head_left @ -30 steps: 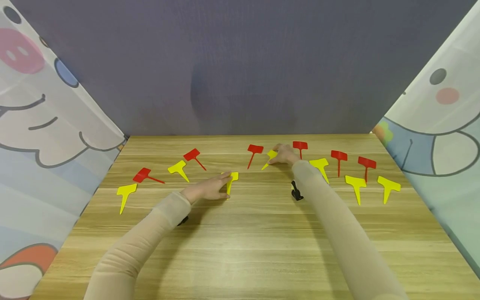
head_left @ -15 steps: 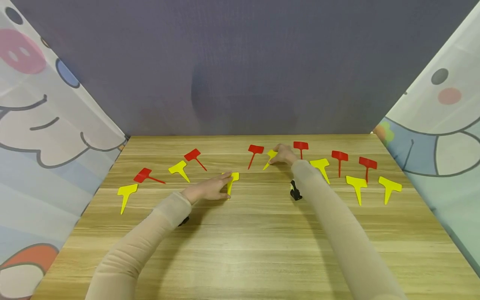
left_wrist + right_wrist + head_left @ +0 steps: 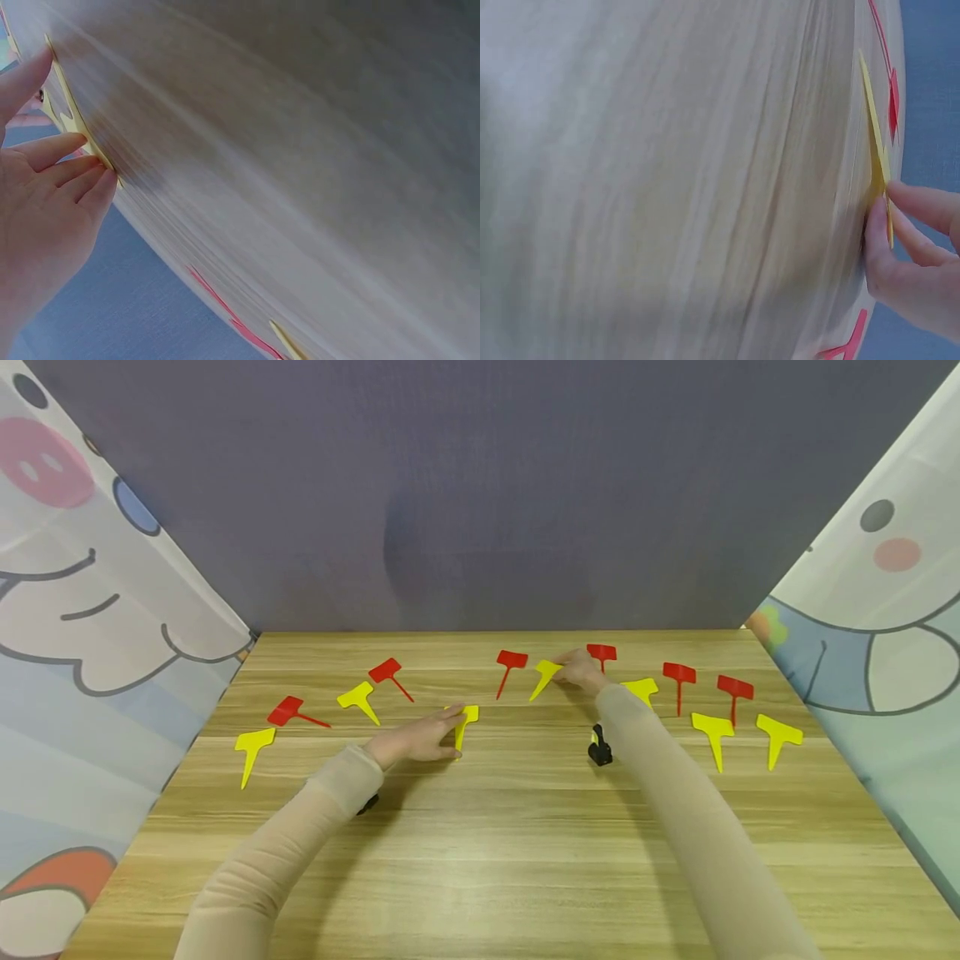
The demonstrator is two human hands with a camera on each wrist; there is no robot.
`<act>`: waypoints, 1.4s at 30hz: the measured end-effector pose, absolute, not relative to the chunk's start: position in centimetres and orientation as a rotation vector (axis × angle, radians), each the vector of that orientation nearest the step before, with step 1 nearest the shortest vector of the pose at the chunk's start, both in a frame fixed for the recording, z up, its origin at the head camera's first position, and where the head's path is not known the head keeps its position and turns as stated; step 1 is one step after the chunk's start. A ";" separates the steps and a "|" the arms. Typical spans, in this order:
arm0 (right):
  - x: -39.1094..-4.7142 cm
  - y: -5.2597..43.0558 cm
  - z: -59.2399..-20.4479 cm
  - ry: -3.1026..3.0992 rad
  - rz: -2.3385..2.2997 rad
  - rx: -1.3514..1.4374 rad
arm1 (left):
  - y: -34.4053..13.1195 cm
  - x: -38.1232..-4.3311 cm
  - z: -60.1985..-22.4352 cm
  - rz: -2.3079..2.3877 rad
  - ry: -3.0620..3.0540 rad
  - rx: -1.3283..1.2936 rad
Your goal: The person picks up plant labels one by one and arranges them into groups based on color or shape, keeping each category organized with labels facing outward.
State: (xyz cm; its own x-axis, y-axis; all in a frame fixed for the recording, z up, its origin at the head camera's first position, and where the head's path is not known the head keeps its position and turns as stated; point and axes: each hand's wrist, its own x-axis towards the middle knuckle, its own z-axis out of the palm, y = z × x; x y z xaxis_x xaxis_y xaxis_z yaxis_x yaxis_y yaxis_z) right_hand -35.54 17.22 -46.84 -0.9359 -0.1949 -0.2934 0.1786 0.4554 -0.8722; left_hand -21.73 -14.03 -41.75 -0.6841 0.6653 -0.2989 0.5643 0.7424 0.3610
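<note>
Flat T-shaped plant labels, red and yellow, lie on the wooden table. Stretched over a yellow label (image 3: 472,713) left of the middle, my left hand (image 3: 417,737) touches it with fairly straight fingers. In the left wrist view, fingertips (image 3: 101,169) meet that label's wide head and the thumb is at its pointed tip. Farther back, my right hand (image 3: 581,670) pinches another yellow label (image 3: 545,675) by the right side of its head. The right wrist view has this label (image 3: 876,154) between thumb and fingers, tilted, pointed end away from the hand.
A red label (image 3: 512,660) lies left of the pinched one; another red label (image 3: 602,652) is just behind the right hand. My right sleeve (image 3: 675,793) partly covers a yellow label (image 3: 640,686). More labels lie at both sides. A grey panel (image 3: 480,527) rises behind the table (image 3: 480,860).
My right hand has shifted slightly to the right, and the yellow label in it has turned a little and shows more of its head. My left hand stays in place.
</note>
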 end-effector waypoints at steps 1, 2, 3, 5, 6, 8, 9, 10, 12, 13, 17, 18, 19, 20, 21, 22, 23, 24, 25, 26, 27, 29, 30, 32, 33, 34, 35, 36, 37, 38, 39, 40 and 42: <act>-36.9 18.0 -48.6 2.338 -1.516 -0.016 | -14.0 -21.7 -41.7 0.338 2.531 0.941; -38.2 18.8 -50.4 2.303 -1.578 -0.026 | -14.0 -21.7 -41.8 0.341 2.532 0.942; -39.3 19.4 -51.8 2.274 -1.616 -0.027 | -14.0 -21.7 -41.8 0.341 2.535 0.944; -40.2 20.1 -53.2 2.222 -1.679 -0.020 | -14.0 -21.7 -41.8 0.340 2.539 0.947; -40.0 20.0 -53.0 2.212 -1.683 0.016 | -14.0 -21.7 -41.8 0.339 2.541 0.949; -39.6 20.0 -52.7 2.126 -1.778 0.018 | -13.9 -21.7 -41.8 0.344 2.540 0.945; -38.9 19.5 -51.7 2.114 -1.767 0.061 | -13.9 -21.6 -41.7 0.346 2.541 0.943; -38.7 19.3 -51.5 2.077 -1.801 0.079 | -13.8 -21.6 -41.7 0.355 2.538 0.940; -38.4 18.9 -51.4 2.004 -1.849 0.110 | -13.8 -21.6 -41.7 0.359 2.540 0.941; -38.6 18.9 -51.8 1.970 -1.872 0.110 | -13.7 -21.6 -41.7 0.361 2.540 0.943; -37.6 18.5 -51.5 1.905 -1.889 0.082 | -13.4 -21.5 -41.8 0.351 2.549 0.954; -36.7 18.0 -50.4 1.925 -1.858 0.098 | -13.4 -21.5 -41.8 0.348 2.552 0.956; -35.7 17.5 -49.3 1.948 -1.835 0.091 | -13.3 -21.5 -41.8 0.350 2.553 0.954; -34.5 17.0 -48.0 1.957 -1.823 0.089 | -13.3 -21.5 -41.8 0.346 2.555 0.955; -33.2 16.3 -46.5 1.986 -1.789 0.106 | -13.2 -21.5 -41.8 0.348 2.556 0.954; -31.8 15.5 -44.8 2.001 -1.755 0.120 | -13.2 -21.5 -41.7 0.348 2.558 0.954; -30.6 14.8 -43.3 2.013 -1.718 0.146 | -13.2 -21.5 -41.7 0.345 2.559 0.955; -29.7 14.4 -42.2 2.023 -1.691 0.144 | -13.1 -21.5 -41.7 0.346 2.559 0.957; -28.8 13.9 -41.2 2.027 -1.670 0.139 | -13.1 -21.5 -41.7 0.350 2.559 0.961; -28.4 13.7 -40.9 2.011 -1.674 0.136 | -13.1 -21.5 -41.7 0.353 2.559 0.962; -28.0 13.4 -40.5 2.013 -1.656 0.140 | -13.0 -21.5 -41.7 0.357 2.559 0.963; -27.7 13.2 -40.7 1.989 -1.656 0.126 | -13.0 -21.5 -41.8 0.355 2.559 0.968; -27.6 13.1 -41.0 1.982 -1.657 0.114 | -12.9 -21.6 -41.8 0.350 2.559 0.968; -27.7 13.0 -41.7 1.954 -1.680 0.112 | -12.9 -21.6 -41.9 0.343 2.559 0.966; -27.7 12.9 -41.8 1.947 -1.673 0.111 | -12.8 -21.6 -42.0 0.339 2.559 0.968; -27.6 12.8 -41.8 1.942 -1.663 0.108 | -12.8 -21.6 -42.0 0.343 2.558 0.969; -27.5 12.7 -41.8 1.945 -1.651 0.101 | -12.8 -21.6 -42.0 0.342 2.557 0.967; -27.5 12.6 -41.9 1.948 -1.640 0.100 | -12.7 -21.6 -42.0 0.338 2.558 0.967; -27.5 12.5 -41.9 1.949 -1.632 0.104 | -12.7 -21.6 -42.0 0.340 2.558 0.968; -27.4 12.4 -41.9 1.952 -1.621 0.101 | -12.7 -21.6 -42.0 0.337 2.559 0.964; -27.4 12.3 -42.0 1.960 -1.607 0.097 | -12.7 -21.6 -42.1 0.341 2.560 0.963; -27.4 12.2 -42.0 1.964 -1.597 0.090 | -12.7 -21.6 -42.1 0.340 2.561 0.961; -27.3 12.0 -42.1 1.971 -1.586 0.080 | -12.6 -21.6 -42.1 0.327 2.562 0.957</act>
State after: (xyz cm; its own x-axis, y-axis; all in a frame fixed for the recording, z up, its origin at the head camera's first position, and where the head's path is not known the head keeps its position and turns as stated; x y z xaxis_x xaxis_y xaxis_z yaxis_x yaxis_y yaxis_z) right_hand -27.33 12.05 -42.08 -0.8174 -0.3148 -0.4824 0.4039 0.2840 -0.8696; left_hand -21.61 -12.62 -42.10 -0.6937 0.6671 -0.2716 0.5774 0.7405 0.3440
